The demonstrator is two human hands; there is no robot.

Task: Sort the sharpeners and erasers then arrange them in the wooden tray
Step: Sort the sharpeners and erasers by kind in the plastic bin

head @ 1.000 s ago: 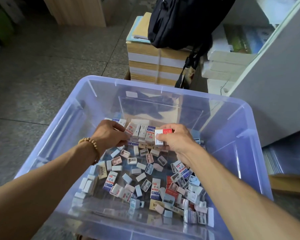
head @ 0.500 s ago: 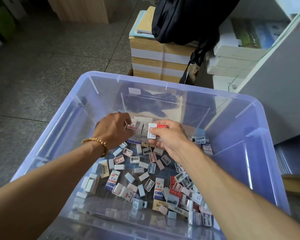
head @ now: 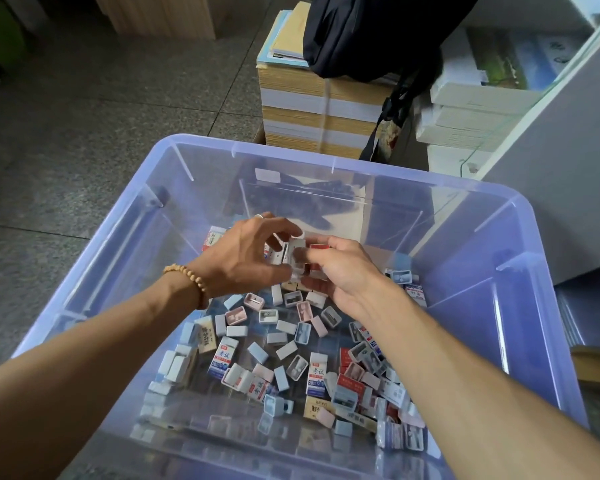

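Several loose erasers (head: 315,373) in printed sleeves and small pastel sharpeners (head: 268,315) litter the floor of a clear bluish plastic bin (head: 520,306). A row of packed erasers (head: 212,238) stands at the back, mostly hidden by my hands. My left hand (head: 243,258), with a bead bracelet, pinches a small white sharpener (head: 297,253) between thumb and fingers. My right hand (head: 347,275) touches it and grips a red-and-white eraser (head: 318,247). No wooden tray is clearly in view.
The bin sits on a grey stone floor (head: 66,133). Behind it stand bundled paper stacks (head: 312,112) with a dark bag (head: 371,32) on top. A white cabinet (head: 568,188) is at the right, and a wooden edge (head: 596,365) shows beside the bin.
My hands have drawn together above the back row. The left hand has come off the row and now pinches a white sharpener against the right hand's eraser.
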